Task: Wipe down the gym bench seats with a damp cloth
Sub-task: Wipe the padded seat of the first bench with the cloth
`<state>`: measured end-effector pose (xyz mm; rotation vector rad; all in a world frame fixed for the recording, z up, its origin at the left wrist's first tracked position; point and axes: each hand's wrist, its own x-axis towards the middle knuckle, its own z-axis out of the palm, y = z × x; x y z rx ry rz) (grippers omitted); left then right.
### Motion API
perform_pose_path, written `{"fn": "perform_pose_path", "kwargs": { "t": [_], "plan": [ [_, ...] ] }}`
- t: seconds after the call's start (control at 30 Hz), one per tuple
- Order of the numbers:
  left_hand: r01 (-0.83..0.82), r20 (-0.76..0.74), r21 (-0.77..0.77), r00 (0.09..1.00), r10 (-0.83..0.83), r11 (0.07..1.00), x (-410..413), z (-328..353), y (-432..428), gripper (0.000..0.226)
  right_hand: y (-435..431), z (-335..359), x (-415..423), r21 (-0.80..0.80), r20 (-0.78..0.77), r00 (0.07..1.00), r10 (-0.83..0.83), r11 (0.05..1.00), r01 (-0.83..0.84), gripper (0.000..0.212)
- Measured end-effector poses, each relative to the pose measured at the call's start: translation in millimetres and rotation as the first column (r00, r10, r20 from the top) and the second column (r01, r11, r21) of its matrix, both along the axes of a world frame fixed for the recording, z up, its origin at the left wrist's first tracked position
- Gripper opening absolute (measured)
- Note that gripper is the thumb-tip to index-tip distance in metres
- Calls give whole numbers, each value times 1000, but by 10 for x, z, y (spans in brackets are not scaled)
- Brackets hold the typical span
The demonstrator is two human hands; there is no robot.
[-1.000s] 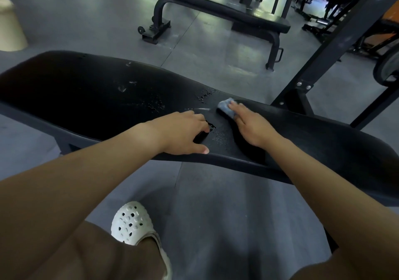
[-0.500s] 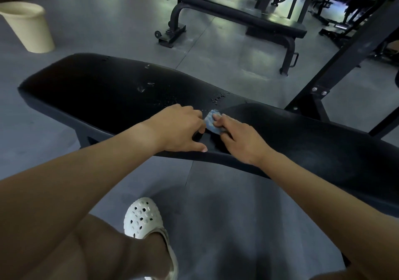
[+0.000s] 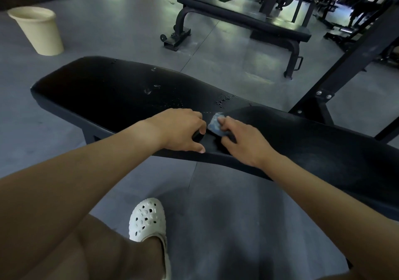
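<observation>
Since one second ago your right hand has drawn the blue cloth back across the pad toward you, and it now sits just beside your left hand, as it did half a second ago. The view has also swung, so that the cream bucket shows whole at the upper left.

Task object: the cloth lies bunched on the black bench pad, near the pad's front edge and about midway along its visible length. Your right forefinger lies over the top of the cloth and the thumb curls in under its near side, so the hand grips it against the pad.

Left hand: it rests knuckles up on the pad, fingers curled under, thumb stretched along the front edge. A small dark rounded shape shows beneath the fingertips; you cannot tell whether the hand holds it or merely rests there.

Surface: water droplets bead on the pad just beyond the cloth, with further streaks toward the left end.

Surroundings: a second flat bench stands well apart behind, on the grey floor. A black rack upright slants up at the right. Your white perforated clog stands on the floor below the pad.
</observation>
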<state>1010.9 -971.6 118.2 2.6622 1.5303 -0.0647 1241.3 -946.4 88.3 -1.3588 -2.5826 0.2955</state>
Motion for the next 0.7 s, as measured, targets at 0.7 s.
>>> {"fn": "perform_pose_path", "kwargs": {
  "t": [0.7],
  "plan": [
    [-43,76,3,996,43,999,86,3,193,60,917,-200,353,-30,-7,923,-385,923,384,37]
  ]
}}
